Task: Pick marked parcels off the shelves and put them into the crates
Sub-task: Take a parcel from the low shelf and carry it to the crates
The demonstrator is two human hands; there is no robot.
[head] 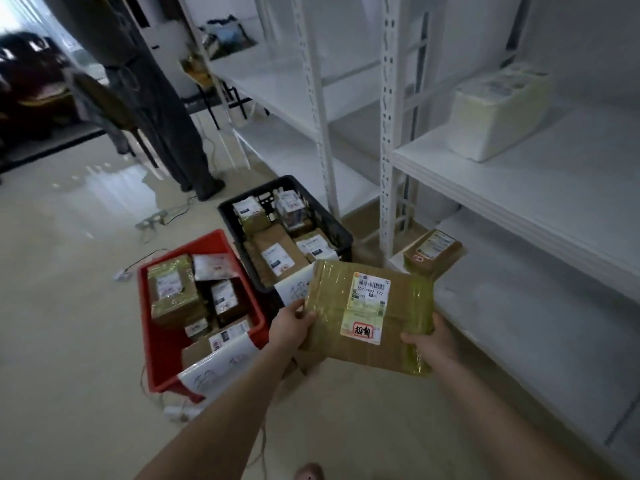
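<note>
I hold a flat cardboard parcel [398,317] wrapped in yellowish tape, with a white barcode label and a red-marked sticker on top. My left hand [289,323] grips its left edge and my right hand [433,341] grips its right edge. It hangs in the air just right of the red crate [157,355] and in front of the black crate [343,233]. Both crates stand on the floor and hold several labelled parcels. Another brown parcel [433,252] lies on the lowest shelf [519,306] behind the held one.
White metal shelving [389,133] runs along the right, with a pale box [495,112] on a middle shelf. A person in grey clothes [156,98] stands at the back left. Cables and a power strip [154,220] lie on the glossy floor.
</note>
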